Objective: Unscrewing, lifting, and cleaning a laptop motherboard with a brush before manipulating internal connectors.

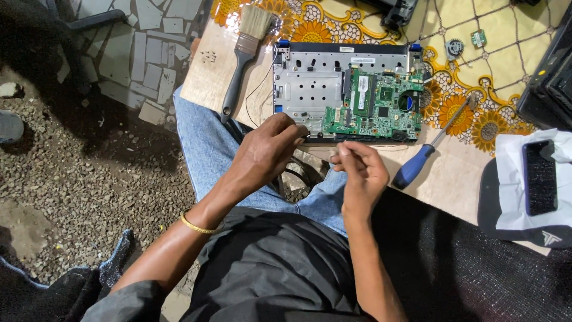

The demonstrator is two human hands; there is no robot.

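Head view: opened laptop, handle by its frame

Head view shows the opened laptop [348,89] flat on the worktop [205,77]. Left hand [268,146] pinches its near edge; right hand [360,170] is loosely curled, grasping nothing visible. Rigid metal tray, fragile green circuit board [381,104]: better gripped by the frame edges.

Opened laptop chassis [310,83] mid-table, circuit board [381,107] in its right half. Brush [244,53] left of it, screwdriver [426,155] near-right. Phone [540,177] far right on paper [506,191]. Both hands at chassis' near edge: left hand [268,149], right hand [360,173].
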